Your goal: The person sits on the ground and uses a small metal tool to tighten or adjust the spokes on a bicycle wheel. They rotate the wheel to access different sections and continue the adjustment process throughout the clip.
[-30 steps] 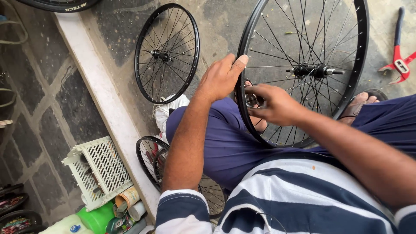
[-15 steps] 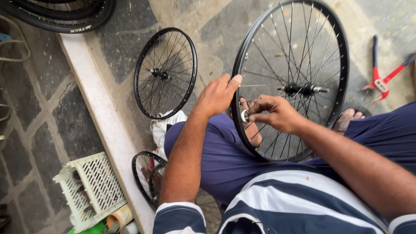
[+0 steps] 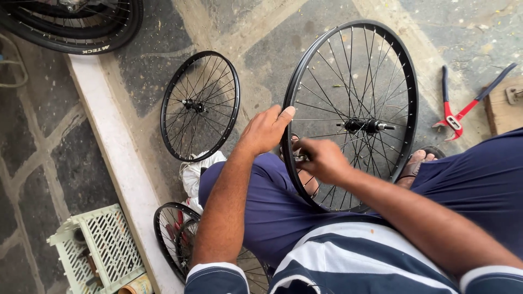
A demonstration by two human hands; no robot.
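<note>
Sitting over a stone floor, a person in a striped shirt works a bare bicycle rim with both hands. Far left — a pale plastic crate lies tilted beside a white kerb, with tyred wheels at the top corner. Next, a small spoked wheel lies flat on the floor, well apart from the hands; another small wheel lies under the left knee, partly hidden, with a white rag just above it.

Left hand: fingers curled over the left edge of the large spoked wheel, thumb on the rim, steadying it — closed round the rim, not gripping hard as far as I can tell. The wheel stands upright, leaning on the lap, axle pointing sideways to the right, hub right of both hands.

Right hand: closed in a pinch on a small metal piece at the rim's inner edge, just below the left hand; whether it is a spoke key or a nipple is too small to tell. The two hands are nearly touching, and the right one is nearer to the spoke ends; the rim lies straight ahead of it.

Far right — red-handled pliers lie open on the floor beyond the wheel, out of reach of either hand, by a wooden block.
</note>
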